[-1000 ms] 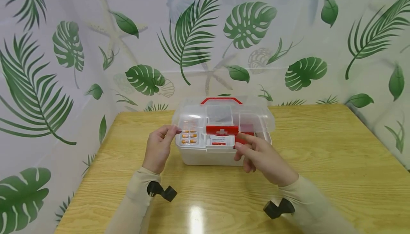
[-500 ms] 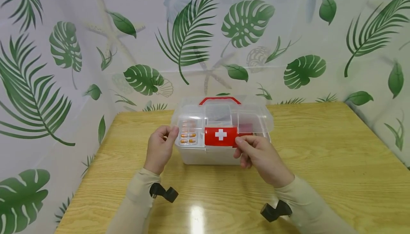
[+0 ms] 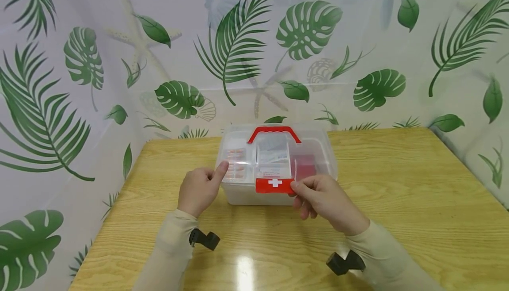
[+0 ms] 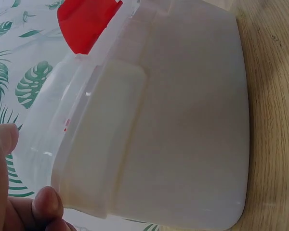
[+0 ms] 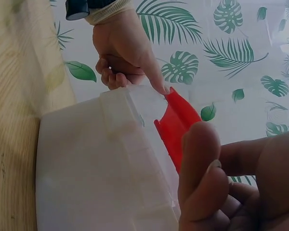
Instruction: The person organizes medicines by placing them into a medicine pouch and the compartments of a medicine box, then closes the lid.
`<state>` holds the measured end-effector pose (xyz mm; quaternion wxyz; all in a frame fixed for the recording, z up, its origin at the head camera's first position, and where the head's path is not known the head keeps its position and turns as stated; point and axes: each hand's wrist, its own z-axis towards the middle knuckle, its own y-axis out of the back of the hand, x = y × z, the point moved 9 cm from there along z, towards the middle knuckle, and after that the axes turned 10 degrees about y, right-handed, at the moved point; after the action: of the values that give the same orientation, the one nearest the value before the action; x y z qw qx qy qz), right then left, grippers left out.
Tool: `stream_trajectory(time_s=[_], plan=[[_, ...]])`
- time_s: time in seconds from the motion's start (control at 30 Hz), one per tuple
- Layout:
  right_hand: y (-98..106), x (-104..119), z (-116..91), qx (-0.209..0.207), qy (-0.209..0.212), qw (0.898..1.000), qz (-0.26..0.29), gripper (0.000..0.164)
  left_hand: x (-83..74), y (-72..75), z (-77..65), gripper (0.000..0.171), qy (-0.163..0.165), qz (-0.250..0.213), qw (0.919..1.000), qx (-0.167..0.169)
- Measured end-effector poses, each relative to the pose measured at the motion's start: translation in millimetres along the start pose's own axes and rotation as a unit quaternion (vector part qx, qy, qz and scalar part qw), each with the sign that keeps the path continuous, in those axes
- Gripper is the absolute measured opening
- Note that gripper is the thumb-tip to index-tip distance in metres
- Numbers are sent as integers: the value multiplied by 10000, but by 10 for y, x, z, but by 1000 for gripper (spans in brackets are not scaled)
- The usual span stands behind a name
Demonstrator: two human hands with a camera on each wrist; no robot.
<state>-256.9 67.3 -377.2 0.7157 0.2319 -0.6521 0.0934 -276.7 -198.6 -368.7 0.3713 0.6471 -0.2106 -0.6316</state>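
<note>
A white first-aid box (image 3: 248, 196) with a clear lid (image 3: 238, 138) stands on the table, its lid lowered over the base. Through the lid show a blister pack of capsules (image 3: 235, 169), white packets (image 3: 274, 158) and a red item (image 3: 305, 163). My right hand (image 3: 328, 202) pinches the right end of the red latch (image 3: 274, 185), which bears a white cross and tilts outward at the front. At the box's front left corner, my left hand (image 3: 200, 189) holds the lid edge, thumb on top and fingers curled by the rim (image 4: 82, 209).
A red carrying handle (image 3: 274, 129) lies on the lid. The wooden table (image 3: 401, 198) extends to both sides and in front of the box. Behind it hangs a leaf-patterned cloth (image 3: 318, 70). Each sleeve carries a black wrist mount (image 3: 346, 262).
The lid has come down and forward onto the base, carrying the red latch lower. My right fingers have closed on the latch's end. My left thumb has shifted right onto the lid.
</note>
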Motion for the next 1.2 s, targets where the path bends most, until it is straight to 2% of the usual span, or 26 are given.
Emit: stream_trajectory(time_s=[0.2,0.37,0.53,0.73,0.83,0.9,0.97,1.03,1.1,1.13,1.17,1.2], plan=[[2,-15,-27,295,-157,9990,-281,31,12,-48,-14,73,146,147,9995,241],[7,-42,-19,521,-102,9962,-693,26,21,-83,-19,75,231,276,9982,479],[1,-104,-10,750,-72,9909,-1119,23,21,-72,-21,73,203,383,9980,464],[49,-110,-38,973,-168,9839,-1489,26,-1,-33,-3,73,181,4,9997,171],[150,-38,-73,969,-107,9810,-1675,28,-29,-57,-7,81,159,-284,9991,264],[290,56,-93,642,101,9822,-1760,29,-64,-70,-12,83,42,-423,9986,301],[492,205,-103,-93,592,9799,-1904,27,-109,-77,-18,83,-177,-482,9983,288],[703,354,-126,-986,1176,9638,-2178,24,-166,-74,-26,80,-489,-527,9972,222],[852,452,-145,-1689,1643,9385,-2523,24,-209,-79,-37,76,-744,-517,9957,169],[887,470,-139,-1862,1800,9279,-2681,27,-222,-88,-43,74,-822,-496,9952,171],[900,461,-121,-1908,1858,9217,-2820,31,-230,-100,-49,72,-861,-478,9950,194],[891,429,-88,-1812,1845,9221,-2878,35,-230,-118,-55,70,-854,-462,9950,240]])
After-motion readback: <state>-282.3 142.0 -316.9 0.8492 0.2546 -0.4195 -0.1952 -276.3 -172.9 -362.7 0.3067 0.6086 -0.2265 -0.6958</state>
